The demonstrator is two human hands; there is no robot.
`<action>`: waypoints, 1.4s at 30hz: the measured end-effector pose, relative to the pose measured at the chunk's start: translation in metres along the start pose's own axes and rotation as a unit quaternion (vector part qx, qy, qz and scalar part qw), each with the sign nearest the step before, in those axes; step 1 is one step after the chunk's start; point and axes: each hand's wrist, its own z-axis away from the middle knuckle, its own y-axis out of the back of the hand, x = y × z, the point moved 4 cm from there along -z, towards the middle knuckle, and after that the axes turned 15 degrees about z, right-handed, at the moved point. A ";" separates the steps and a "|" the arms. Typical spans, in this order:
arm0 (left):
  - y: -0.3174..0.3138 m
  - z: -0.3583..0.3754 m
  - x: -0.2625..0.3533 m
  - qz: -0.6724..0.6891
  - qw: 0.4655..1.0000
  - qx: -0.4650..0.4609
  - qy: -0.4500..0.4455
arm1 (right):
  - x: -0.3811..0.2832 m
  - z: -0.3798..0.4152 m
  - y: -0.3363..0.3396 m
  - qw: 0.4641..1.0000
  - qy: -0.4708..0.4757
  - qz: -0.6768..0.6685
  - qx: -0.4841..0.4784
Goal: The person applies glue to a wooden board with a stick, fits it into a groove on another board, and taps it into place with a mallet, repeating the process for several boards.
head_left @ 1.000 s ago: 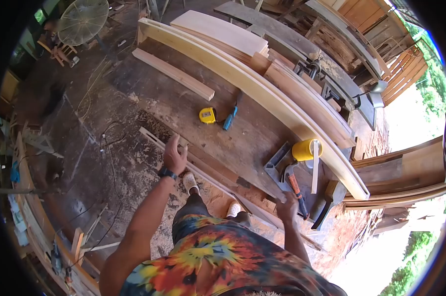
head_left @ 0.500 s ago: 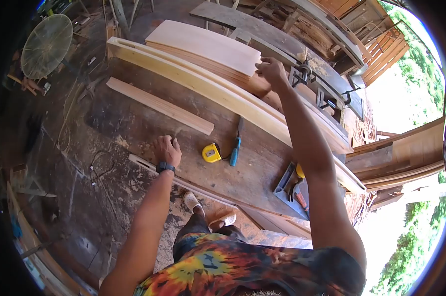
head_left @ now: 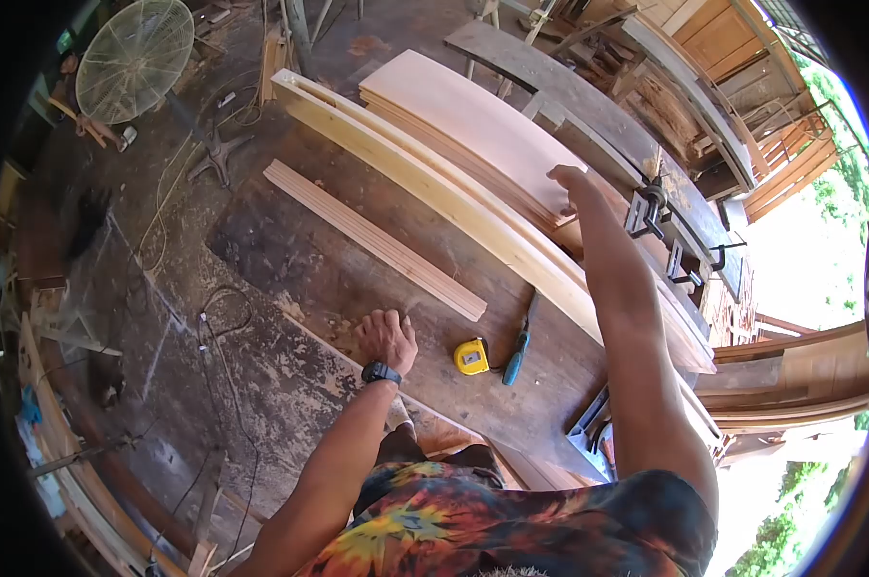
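My left hand point(head_left: 388, 343) rests on the near edge of the wooden workbench point(head_left: 430, 361), fingers loosely bent and apart, holding nothing; a dark watch is on its wrist. My right hand point(head_left: 571, 188) reaches across to the near end of a stack of pale boards point(head_left: 473, 115). Its fingers and thumb are apart and appear to touch the top board's end. Between my hands lie a grooved wooden strip or bundle of strips point(head_left: 372, 238), a yellow tape measure point(head_left: 471, 357) and a chisel-like tool with a blue handle point(head_left: 515, 358).
A long yellowish beam point(head_left: 434, 207) runs between the strips and the stack. Clamps point(head_left: 650, 207) sit on the far bench. A blue-grey metal tool point(head_left: 588, 433) is partly hidden by my right arm. A round fan point(head_left: 135, 62) stands at upper left; a cable point(head_left: 213, 337) lies on the floor.
The view has shifted, so the bench and its things sit further right and lower. My right hand is still at the stack's end, its fingers spread more; my left hand remains on the bench edge.
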 end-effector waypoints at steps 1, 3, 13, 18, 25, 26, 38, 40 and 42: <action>0.000 0.000 0.000 -0.010 1.000 -0.006 0.005 | 0.000 -0.004 -0.003 1.000 0.000 -0.003 0.000; -0.001 -0.001 0.000 -0.021 1.000 -0.015 0.006 | 0.005 -0.014 -0.008 0.996 -0.015 -0.088 0.003; -0.003 0.006 0.002 -0.022 0.999 -0.009 -0.021 | -0.061 0.078 -0.052 0.987 -0.004 -0.148 0.068; -0.006 0.004 0.001 -0.010 1.000 0.005 -0.018 | -0.038 0.016 -0.084 0.961 -0.068 -0.236 0.128; -0.010 0.004 -0.002 -0.017 0.999 0.024 -0.031 | -0.037 0.047 -0.079 0.871 -0.061 -0.485 -0.048; -0.011 0.005 -0.003 -0.017 0.999 0.028 -0.035 | -0.044 0.078 -0.065 0.873 -0.048 -0.478 -0.081; 0.000 0.003 0.003 0.007 0.999 0.027 -0.019 | -0.127 0.155 0.014 0.720 0.219 -0.655 -0.063; -0.003 0.005 0.000 0.000 0.999 0.030 -0.022 | -0.108 0.199 0.028 0.701 0.289 -0.651 -0.038; -0.002 0.009 0.000 0.001 0.999 0.033 -0.020 | -0.068 0.238 0.039 0.726 0.307 -0.615 0.013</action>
